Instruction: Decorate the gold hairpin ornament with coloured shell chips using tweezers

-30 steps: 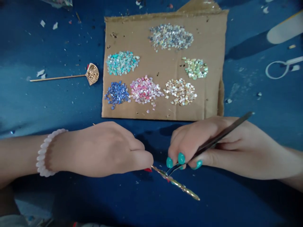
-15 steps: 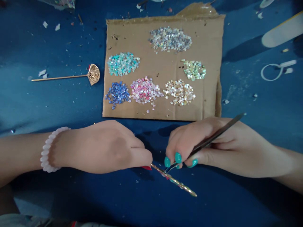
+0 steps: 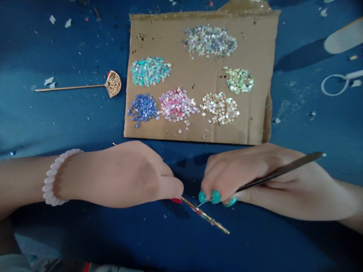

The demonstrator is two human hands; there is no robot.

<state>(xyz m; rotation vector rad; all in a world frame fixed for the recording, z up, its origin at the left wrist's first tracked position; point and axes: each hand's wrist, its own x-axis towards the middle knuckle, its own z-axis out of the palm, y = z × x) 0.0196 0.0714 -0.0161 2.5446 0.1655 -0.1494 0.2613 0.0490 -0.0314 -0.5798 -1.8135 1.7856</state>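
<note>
My left hand (image 3: 136, 177), wearing a pale bead bracelet (image 3: 51, 181), is closed around a thin gold ornament (image 3: 214, 222), seen almost edge-on. It sticks out down and to the right, with small colored bits along its face; a gold tip shows behind the wrist. Something red shows below the left fingertips. My right hand (image 3: 255, 185), with teal nails, pinches dark tweezers (image 3: 283, 170). Their thin metal tip touches, or nearly touches, the middle of the ornament. The ornament's front face is mostly hidden.
Beyond my hands lies a cardboard sheet (image 3: 172, 133) with piles of colored shell chips (image 3: 176, 105). A gold fan-topped hairpin (image 3: 113, 84) is to its left. A white ring tool (image 3: 334, 85) and a rounded pale object (image 3: 344, 37) are at right. Scraps dot the blue table (image 3: 85, 113).
The tweezers' rear end has swung right and down, lying flatter. My right hand has shifted slightly right and down. The ornament's free end moved a little left. The cardboard appears slightly shifted in view.
</note>
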